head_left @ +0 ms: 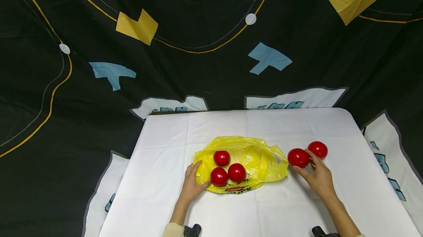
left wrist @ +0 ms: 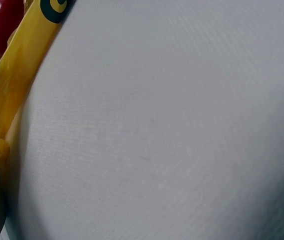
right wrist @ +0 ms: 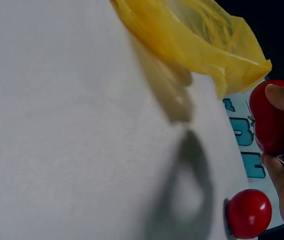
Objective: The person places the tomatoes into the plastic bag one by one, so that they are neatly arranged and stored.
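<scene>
Grips a red round object [head_left: 298,157] in the right hand [head_left: 318,178], with the thumb on its near side and the fingers on its right, raised above the white cloth [head_left: 238,215]. Holds the left edge of a yellow plastic bag [head_left: 261,160] between thumb and fingers of the left hand [head_left: 191,183]. Has the two hands well apart, with the bag between them. Holds the gripped object just beside the right end of the bag; cannot tell whether bag and object touch. Has a second red round object [head_left: 317,149] on the cloth, a little farther and to the right of the held one. Shows three more red round objects [head_left: 237,172] within the left part of the bag, grouped near the left hand: one far, two nearer and side by side. Shows dark printing [head_left: 238,189] along the bag's near side. Wears a light sleeve [head_left: 173,229] at the left wrist, with a black device [head_left: 192,230] beside it. Faces, past the far edge of the cloth, a dark backdrop [head_left: 211,75] with a curving yellow line [head_left: 198,52], pale blue shapes [head_left: 271,58], gold shapes [head_left: 137,27] and white patches [head_left: 310,97] with blue lettering.
</scene>
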The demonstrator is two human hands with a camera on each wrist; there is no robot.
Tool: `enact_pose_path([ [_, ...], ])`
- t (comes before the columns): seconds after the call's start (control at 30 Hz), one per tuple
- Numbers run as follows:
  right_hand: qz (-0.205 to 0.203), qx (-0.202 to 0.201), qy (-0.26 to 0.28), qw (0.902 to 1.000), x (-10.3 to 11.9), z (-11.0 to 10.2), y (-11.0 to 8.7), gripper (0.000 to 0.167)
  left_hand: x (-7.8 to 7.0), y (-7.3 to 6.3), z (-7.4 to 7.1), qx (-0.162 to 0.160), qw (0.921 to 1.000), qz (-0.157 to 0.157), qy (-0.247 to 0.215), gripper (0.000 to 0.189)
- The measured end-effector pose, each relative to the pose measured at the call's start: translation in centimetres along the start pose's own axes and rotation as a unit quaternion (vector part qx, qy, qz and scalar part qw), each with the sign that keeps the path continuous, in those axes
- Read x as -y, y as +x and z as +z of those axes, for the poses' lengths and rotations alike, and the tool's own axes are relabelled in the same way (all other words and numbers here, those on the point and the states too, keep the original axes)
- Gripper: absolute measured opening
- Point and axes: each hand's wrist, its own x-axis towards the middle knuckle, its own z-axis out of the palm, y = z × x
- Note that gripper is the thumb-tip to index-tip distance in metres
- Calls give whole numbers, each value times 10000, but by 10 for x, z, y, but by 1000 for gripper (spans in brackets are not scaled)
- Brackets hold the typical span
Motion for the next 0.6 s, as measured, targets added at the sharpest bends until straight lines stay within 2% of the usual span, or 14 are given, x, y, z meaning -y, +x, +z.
enact_pose_path([
  [0.4, -36, 198, 97, 9998, 22, -3, 5, 79, 0, 1, 0, 57, 9999, -51, 117, 83],
  [0.6, -371, 28, 138, 9992, 33, -2, 9, 78, 1, 1, 0, 36, 9999, -23, 118, 83],
])
